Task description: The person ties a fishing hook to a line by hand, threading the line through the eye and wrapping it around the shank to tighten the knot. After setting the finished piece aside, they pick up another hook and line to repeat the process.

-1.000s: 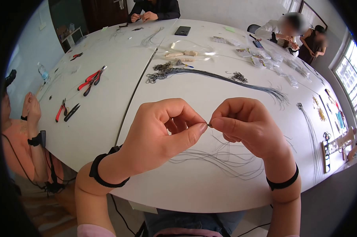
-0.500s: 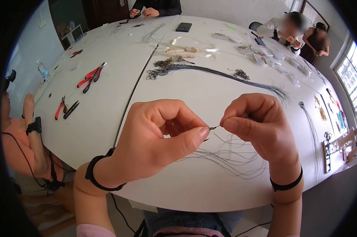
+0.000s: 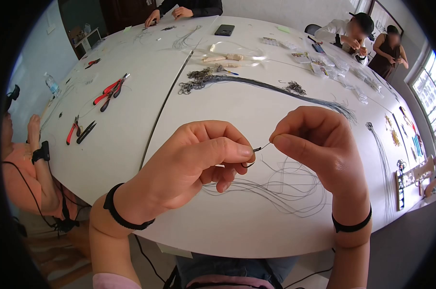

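Observation:
My left hand (image 3: 206, 164) pinches a small dark fish hook (image 3: 248, 165) between thumb and forefinger. The hook's curved bend shows below the thumb, and its shank end sticks out towards the right. From there a thin fishing line (image 3: 264, 146) runs to my right hand (image 3: 314, 144), whose thumb and forefinger are closed on it. Both hands are raised above the table, close together. Under them lie loose loops of grey line (image 3: 295, 212). Beyond the hands stretches a long bundle of dark lines (image 3: 271, 86) with a cluster of hooks (image 3: 194, 84) at its left end.
Red-handled pliers (image 3: 113, 91) and black tweezers (image 3: 86, 132) lie left of the table seam. A phone (image 3: 224, 30), a small hook pile (image 3: 294, 88) and clear plastic boxes (image 3: 319, 67) are farther back. Another line bundle (image 3: 379, 154) lies right. Several people are around the table.
My left hand has turned, so the hook's bend and shank now show more clearly. My right hand has risen slightly, and the line between the hands is more visible.

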A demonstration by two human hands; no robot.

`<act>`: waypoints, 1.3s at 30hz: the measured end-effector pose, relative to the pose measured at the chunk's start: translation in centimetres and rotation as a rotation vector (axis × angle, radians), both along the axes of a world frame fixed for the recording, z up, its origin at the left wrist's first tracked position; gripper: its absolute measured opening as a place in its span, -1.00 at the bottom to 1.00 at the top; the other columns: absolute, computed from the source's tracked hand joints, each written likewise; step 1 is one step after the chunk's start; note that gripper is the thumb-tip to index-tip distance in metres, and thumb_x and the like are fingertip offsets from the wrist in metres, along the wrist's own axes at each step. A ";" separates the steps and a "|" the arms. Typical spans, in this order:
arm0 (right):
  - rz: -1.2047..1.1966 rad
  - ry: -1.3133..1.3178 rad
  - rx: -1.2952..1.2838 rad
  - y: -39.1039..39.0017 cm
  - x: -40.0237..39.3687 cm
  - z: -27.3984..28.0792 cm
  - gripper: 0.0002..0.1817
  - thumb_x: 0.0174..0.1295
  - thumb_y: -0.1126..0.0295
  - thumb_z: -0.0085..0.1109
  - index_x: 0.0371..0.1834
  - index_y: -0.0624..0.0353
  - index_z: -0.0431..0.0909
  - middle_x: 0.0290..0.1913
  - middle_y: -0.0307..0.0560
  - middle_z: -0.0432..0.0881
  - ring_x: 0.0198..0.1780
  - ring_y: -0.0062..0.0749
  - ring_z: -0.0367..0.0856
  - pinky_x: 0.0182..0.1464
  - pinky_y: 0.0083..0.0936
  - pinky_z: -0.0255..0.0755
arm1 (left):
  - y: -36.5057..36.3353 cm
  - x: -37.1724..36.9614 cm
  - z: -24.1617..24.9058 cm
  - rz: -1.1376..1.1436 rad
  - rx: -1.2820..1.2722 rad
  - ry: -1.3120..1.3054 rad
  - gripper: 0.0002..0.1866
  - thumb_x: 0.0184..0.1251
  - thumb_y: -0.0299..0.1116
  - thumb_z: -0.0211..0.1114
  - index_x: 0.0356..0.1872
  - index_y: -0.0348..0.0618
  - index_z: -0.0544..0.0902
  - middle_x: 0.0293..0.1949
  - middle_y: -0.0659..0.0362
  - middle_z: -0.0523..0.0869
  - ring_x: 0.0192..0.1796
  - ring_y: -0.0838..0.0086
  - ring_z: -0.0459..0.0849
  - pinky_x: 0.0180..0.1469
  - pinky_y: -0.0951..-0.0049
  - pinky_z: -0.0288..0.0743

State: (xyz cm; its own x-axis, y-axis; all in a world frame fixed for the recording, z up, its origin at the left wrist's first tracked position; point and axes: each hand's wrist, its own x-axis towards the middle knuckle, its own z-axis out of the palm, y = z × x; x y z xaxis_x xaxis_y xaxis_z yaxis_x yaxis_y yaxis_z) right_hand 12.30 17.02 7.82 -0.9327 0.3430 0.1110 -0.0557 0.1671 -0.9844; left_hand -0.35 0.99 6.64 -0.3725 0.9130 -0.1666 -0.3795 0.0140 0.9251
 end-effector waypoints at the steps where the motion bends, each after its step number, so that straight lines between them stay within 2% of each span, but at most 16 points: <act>1: -0.001 -0.001 -0.001 0.0 0.0 0.1 -0.89 0.13 0.52 0.25 -0.30 0.34 0.61 -0.49 -0.30 0.55 -0.51 -0.85 0.35 -0.51 -0.82 0.19 | 0.0 0.0 0.0 -0.001 -0.001 -0.001 -0.86 0.16 -0.40 0.18 -0.45 -0.29 0.53 -0.58 0.16 0.53 -0.57 0.54 0.46 -0.51 0.54 0.35; 3: 0.080 0.006 -0.042 0.0 -0.1 0.3 -0.82 0.04 0.66 0.24 -0.26 0.39 0.58 -0.34 -0.13 0.61 -0.37 -0.65 0.50 -0.27 -0.74 0.41 | 0.1 -0.1 0.0 -0.017 -0.007 -0.033 -0.85 0.18 -0.39 0.16 -0.43 -0.29 0.52 -0.57 0.15 0.53 -0.58 0.54 0.44 -0.52 0.53 0.33; 10: 0.130 -0.070 0.032 -0.3 -0.1 0.0 -0.81 0.02 0.72 0.25 -0.26 0.40 0.58 -0.33 -0.13 0.61 -0.29 -0.59 0.58 -0.20 -0.70 0.49 | 0.1 -0.1 -0.1 -0.022 -0.015 -0.038 -0.85 0.19 -0.37 0.16 -0.42 -0.27 0.52 -0.58 0.16 0.53 -0.59 0.54 0.44 -0.52 0.54 0.33; 11: 0.139 -0.029 0.037 -0.2 -0.2 -0.4 -0.86 0.06 0.61 0.27 -0.29 0.35 0.60 -0.44 -0.24 0.58 -0.43 -0.74 0.45 -0.38 -0.75 0.33 | 0.1 -0.1 0.0 -0.023 -0.016 -0.034 -0.85 0.18 -0.38 0.17 -0.43 -0.27 0.53 -0.58 0.17 0.53 -0.59 0.54 0.44 -0.51 0.54 0.33; 13: 0.148 0.013 0.043 -0.2 -0.4 -0.9 -0.87 0.09 0.50 0.29 -0.31 0.30 0.62 -0.55 -0.36 0.54 -0.56 -0.88 0.31 -0.56 -0.81 0.16 | 0.1 0.0 -0.1 -0.024 -0.017 -0.029 -0.86 0.18 -0.38 0.19 -0.43 -0.26 0.53 -0.58 0.18 0.53 -0.58 0.55 0.45 -0.51 0.54 0.33; 21: 0.129 -0.032 0.064 -0.2 -0.3 -0.7 -0.89 0.09 0.47 0.30 -0.40 0.31 0.62 -0.51 -0.26 0.63 -0.52 -0.80 0.42 -0.49 -0.79 0.30 | 0.1 -0.3 -0.7 -0.105 -0.030 -0.007 -0.90 0.15 -0.42 0.23 -0.44 -0.24 0.56 -0.52 0.20 0.59 -0.55 0.58 0.50 -0.47 0.59 0.39; 33: 0.158 -0.020 0.208 -0.1 0.2 -0.1 -0.91 0.06 0.49 0.31 -0.43 0.29 0.63 -0.55 -0.27 0.59 -0.56 -0.75 0.34 -0.52 -0.75 0.21 | -0.1 -0.4 -0.7 -0.192 -0.020 -0.024 -0.88 0.18 -0.41 0.23 -0.40 -0.27 0.57 -0.52 0.19 0.59 -0.54 0.58 0.52 -0.47 0.60 0.40; 39: 0.130 0.051 0.270 0.1 -0.2 -0.7 -0.94 0.06 0.50 0.30 -0.42 0.25 0.64 -0.56 -0.27 0.58 -0.57 -0.75 0.33 -0.53 -0.74 0.21 | 0.0 -0.5 -0.9 -0.145 -0.018 -0.011 -0.87 0.20 -0.39 0.25 -0.39 -0.25 0.56 -0.53 0.22 0.59 -0.55 0.61 0.51 -0.49 0.61 0.38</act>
State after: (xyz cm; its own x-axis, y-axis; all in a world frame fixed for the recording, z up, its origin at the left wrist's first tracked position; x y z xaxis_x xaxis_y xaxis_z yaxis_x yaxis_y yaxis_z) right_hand 12.06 17.11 7.14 -0.9578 0.1730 0.2296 -0.1418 0.4106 -0.9007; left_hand -0.86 0.99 5.74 -0.2349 0.9539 -0.1866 -0.3825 0.0857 0.9200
